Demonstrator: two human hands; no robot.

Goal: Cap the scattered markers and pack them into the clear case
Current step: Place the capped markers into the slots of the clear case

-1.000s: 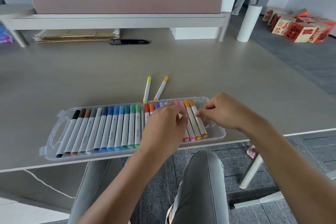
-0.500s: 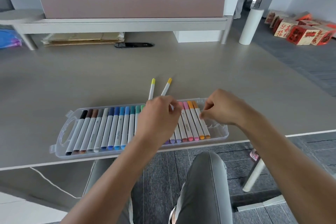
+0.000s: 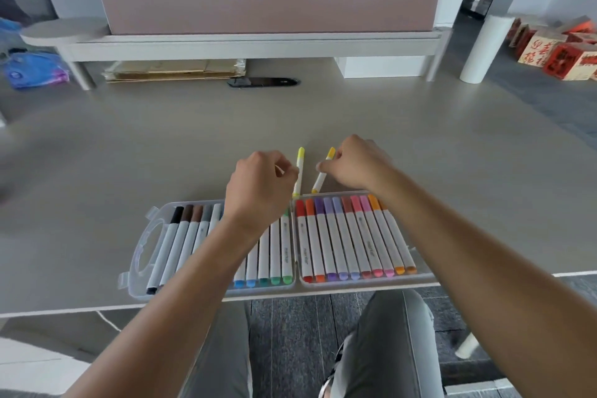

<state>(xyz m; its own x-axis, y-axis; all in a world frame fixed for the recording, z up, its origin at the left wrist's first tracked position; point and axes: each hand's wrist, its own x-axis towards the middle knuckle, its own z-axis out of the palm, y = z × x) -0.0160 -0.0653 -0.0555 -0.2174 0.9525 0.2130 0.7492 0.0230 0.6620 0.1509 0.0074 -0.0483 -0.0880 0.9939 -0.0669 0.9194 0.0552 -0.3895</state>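
Head view recorded a grey desk [image 3: 129,155] with its near edge running across the lower part of the frame. The clear case [image 3: 142,255] lay open along that edge, its near wall almost flush with it and its handle end to the left. 2 compartments were visible, each filled with a row of capped markers: dark, brown, grey, blue and green ones on the left, red through purple, pink and orange ones on the right. A narrow bare strip remained at the right end of the right compartment.

Beyond the case the desk surface was open as far as a raised shelf [image 3: 252,43] at the back, with a dark oblong object [image 3: 263,82] lying just before it.

2 markers lay on the desk just past the far wall of the case. The pale yellow marker [image 3: 299,168] pointed nearly straight away; the deeper yellow marker [image 3: 323,173] leaned to the right.

The left hand [image 3: 258,187] was over the left compartment, fingers curled, fingertips touching the pale yellow marker; a firm grasp could not be confirmed. The right hand [image 3: 355,165] was curled and pinched the deeper yellow marker near its cap. Both forearms crossed over the case.
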